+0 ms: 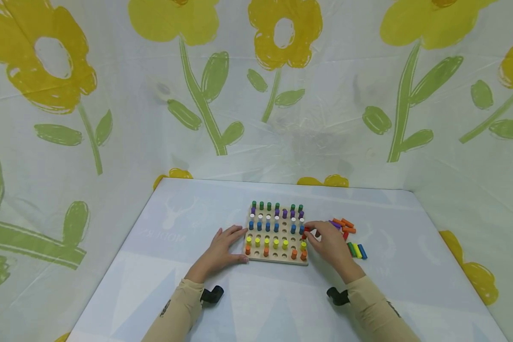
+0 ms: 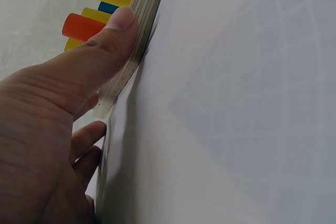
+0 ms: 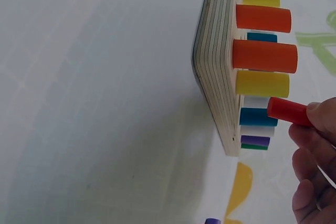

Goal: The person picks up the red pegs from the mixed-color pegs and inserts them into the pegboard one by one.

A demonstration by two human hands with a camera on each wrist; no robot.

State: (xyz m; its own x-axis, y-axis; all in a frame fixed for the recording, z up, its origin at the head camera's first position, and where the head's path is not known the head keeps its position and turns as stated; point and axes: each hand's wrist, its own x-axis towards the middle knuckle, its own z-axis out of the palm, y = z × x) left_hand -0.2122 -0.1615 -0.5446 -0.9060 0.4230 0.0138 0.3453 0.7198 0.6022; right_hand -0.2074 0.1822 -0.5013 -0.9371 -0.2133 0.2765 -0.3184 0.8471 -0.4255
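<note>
A wooden pegboard (image 1: 273,260) lies on the table, with rows of green, purple, white, blue, yellow and orange pegs standing in it and some bare holes between. At its right edge my right hand (image 1: 331,244) pinches a red peg (image 3: 286,110) between thumb and fingertips. The right wrist view has this peg raised beside the pegs' tops, tilted a little. My left hand (image 1: 222,249) rests at the board's left side, fingers spread. Its thumb (image 2: 121,22) presses the near left corner, close to an orange peg (image 2: 83,26).
Right of the board, beyond my right hand, lie loose pegs: several orange ones (image 1: 348,230), a red one (image 1: 345,235), a purple one, and a green, yellow (image 1: 357,251) and blue one side by side. Flower-printed cloth (image 1: 316,142) hangs behind the table (image 1: 256,304).
</note>
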